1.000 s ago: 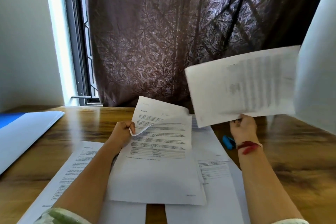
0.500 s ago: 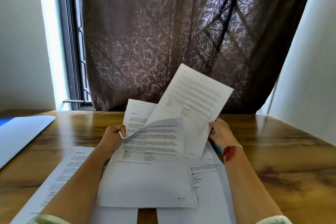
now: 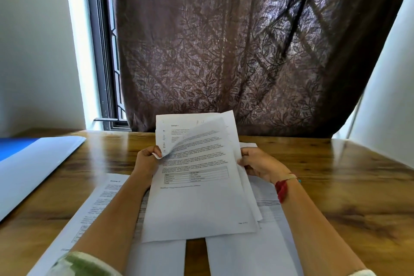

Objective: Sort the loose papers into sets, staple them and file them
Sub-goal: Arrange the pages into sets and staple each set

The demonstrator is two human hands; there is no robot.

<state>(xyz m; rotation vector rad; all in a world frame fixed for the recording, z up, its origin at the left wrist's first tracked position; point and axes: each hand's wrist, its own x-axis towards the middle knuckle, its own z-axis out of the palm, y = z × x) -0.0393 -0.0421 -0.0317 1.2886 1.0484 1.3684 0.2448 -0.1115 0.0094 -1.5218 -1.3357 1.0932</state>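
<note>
I hold a small stack of printed white papers (image 3: 199,204) above the wooden table (image 3: 349,186), tilted up toward me. My left hand (image 3: 147,161) pinches the curled top-left corner of the front sheet, which carries text and a table. My right hand (image 3: 257,163), with a red thread at the wrist, grips the stack's right edge. Behind the front sheet stand more sheets, one headed with a section title. Loose printed papers (image 3: 98,206) lie flat on the table under my arms, at left, centre and right.
A blue and white folder (image 3: 33,163) lies open at the table's left edge. A dark patterned curtain (image 3: 235,51) hangs behind the table beside a window frame (image 3: 103,51). White walls stand at left and right.
My right hand brought a single sheet down from high on the right and slid it into the back of the stack that my left hand holds. The blue object on the table is now hidden.
</note>
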